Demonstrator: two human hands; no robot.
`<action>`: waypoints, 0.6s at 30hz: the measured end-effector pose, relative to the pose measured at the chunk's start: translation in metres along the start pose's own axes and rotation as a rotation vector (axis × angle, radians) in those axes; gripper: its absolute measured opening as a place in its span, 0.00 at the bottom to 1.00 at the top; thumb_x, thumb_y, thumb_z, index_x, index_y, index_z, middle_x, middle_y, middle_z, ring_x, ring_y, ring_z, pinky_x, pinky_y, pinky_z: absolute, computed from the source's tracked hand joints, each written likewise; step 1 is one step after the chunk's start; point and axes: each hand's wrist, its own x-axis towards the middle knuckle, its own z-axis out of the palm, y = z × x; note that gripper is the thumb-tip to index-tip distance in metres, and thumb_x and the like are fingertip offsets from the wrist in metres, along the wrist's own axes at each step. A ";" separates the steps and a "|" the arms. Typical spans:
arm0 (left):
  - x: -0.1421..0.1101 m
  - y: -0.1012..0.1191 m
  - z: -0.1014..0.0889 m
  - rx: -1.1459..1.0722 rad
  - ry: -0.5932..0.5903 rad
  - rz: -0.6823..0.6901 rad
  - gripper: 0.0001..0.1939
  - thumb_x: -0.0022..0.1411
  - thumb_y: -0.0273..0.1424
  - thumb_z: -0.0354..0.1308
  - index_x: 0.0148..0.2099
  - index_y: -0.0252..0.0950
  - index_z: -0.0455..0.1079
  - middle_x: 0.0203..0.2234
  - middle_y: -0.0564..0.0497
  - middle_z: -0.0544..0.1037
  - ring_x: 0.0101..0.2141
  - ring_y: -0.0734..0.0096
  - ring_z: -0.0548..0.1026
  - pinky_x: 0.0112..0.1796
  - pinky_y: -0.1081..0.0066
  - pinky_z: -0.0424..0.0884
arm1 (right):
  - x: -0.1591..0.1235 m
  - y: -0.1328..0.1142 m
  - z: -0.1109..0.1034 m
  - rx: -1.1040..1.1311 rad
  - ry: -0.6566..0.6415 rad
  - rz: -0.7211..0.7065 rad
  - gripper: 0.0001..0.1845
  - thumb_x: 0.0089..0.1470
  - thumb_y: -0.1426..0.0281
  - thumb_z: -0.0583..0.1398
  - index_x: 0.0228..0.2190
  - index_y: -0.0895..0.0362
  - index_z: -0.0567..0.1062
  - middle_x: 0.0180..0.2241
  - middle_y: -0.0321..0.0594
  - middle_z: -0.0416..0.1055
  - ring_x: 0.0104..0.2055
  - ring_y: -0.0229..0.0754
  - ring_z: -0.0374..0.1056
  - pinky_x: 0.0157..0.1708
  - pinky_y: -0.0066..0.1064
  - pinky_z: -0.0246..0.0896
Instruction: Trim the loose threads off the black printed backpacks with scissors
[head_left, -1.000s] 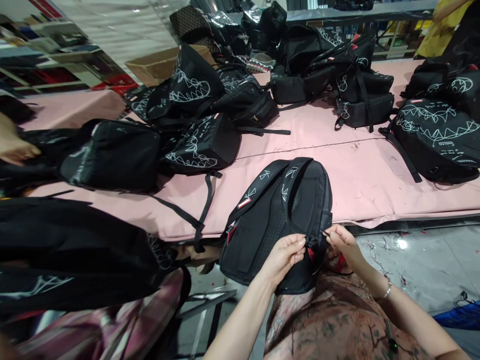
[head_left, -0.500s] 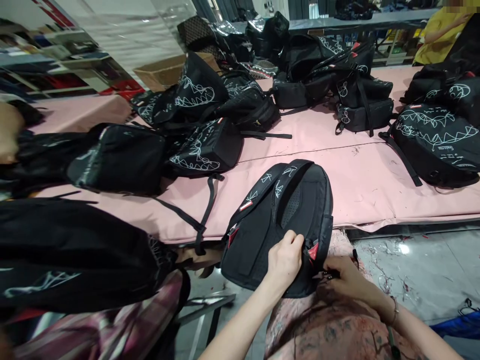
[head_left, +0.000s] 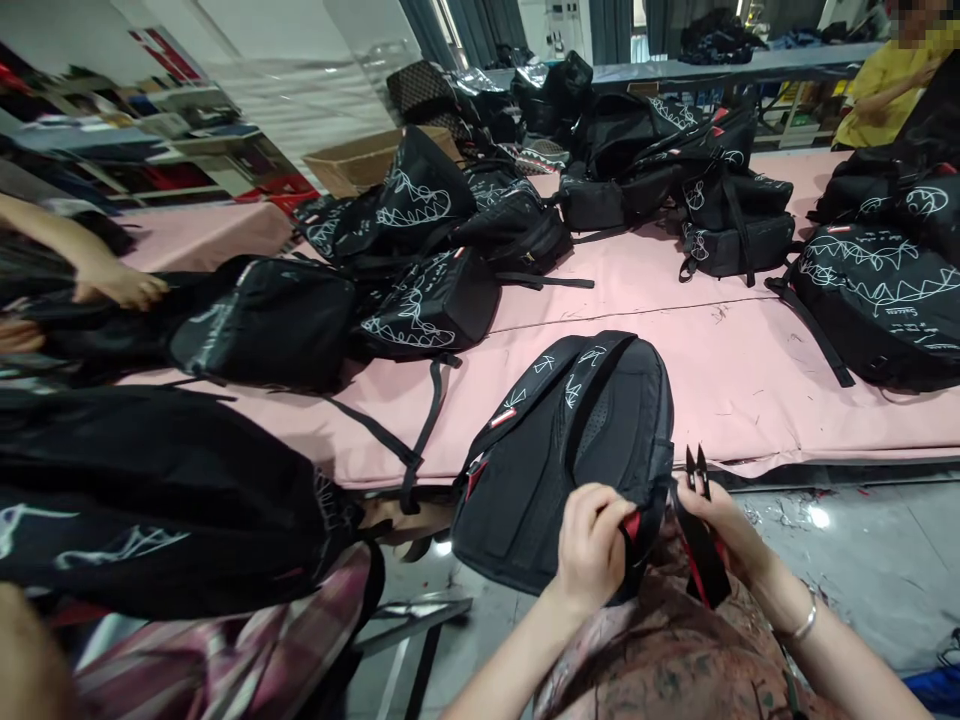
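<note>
A black backpack with white scribble print on its shoulder straps leans over the near table edge toward my lap, its back panel facing up. My left hand is closed on its lower right side, by a small red patch. In my right hand are thread snips, their two dark points upward and a little apart. A black strap with a red edge hangs by that hand's fingers; whether they pinch it too I cannot tell.
Several black printed backpacks lie across the pink table. Another large backpack is close on my left, beside a person in plaid. A co-worker's hand rests on a bag at far left. Thread scraps litter the floor.
My right hand has risen from the backpack's lower side, bringing the snips upright into view with the strap beside them. My left hand has shifted to the red patch. A co-worker's hand has reached in.
</note>
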 end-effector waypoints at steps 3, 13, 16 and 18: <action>0.002 0.020 0.000 -0.054 -0.060 0.198 0.15 0.56 0.26 0.57 0.45 0.49 0.70 0.40 0.52 0.74 0.46 0.66 0.66 0.53 0.57 0.56 | 0.013 -0.007 0.016 0.078 0.055 -0.023 0.16 0.48 0.55 0.59 0.28 0.56 0.67 0.23 0.32 0.62 0.23 0.34 0.57 0.23 0.25 0.54; 0.048 0.006 -0.054 -1.024 0.379 -0.998 0.18 0.57 0.42 0.54 0.41 0.32 0.70 0.28 0.47 0.79 0.29 0.67 0.77 0.35 0.66 0.72 | 0.027 0.035 -0.002 -0.224 0.087 -0.100 0.17 0.46 0.56 0.59 0.21 0.56 0.66 0.17 0.30 0.58 0.18 0.33 0.52 0.18 0.25 0.47; 0.051 0.001 -0.053 -1.186 0.250 -1.174 0.16 0.51 0.39 0.61 0.36 0.31 0.70 0.20 0.53 0.75 0.18 0.77 0.70 0.23 0.75 0.68 | 0.010 0.045 -0.022 -0.350 -0.073 -0.100 0.17 0.46 0.56 0.59 0.22 0.57 0.68 0.20 0.33 0.62 0.23 0.36 0.58 0.22 0.26 0.53; 0.048 0.005 -0.045 -1.249 0.078 -1.233 0.15 0.50 0.37 0.62 0.35 0.31 0.69 0.17 0.55 0.73 0.14 0.80 0.66 0.18 0.77 0.63 | 0.001 0.051 -0.037 -0.419 -0.004 -0.133 0.17 0.46 0.55 0.60 0.23 0.57 0.68 0.21 0.33 0.63 0.24 0.37 0.60 0.24 0.27 0.55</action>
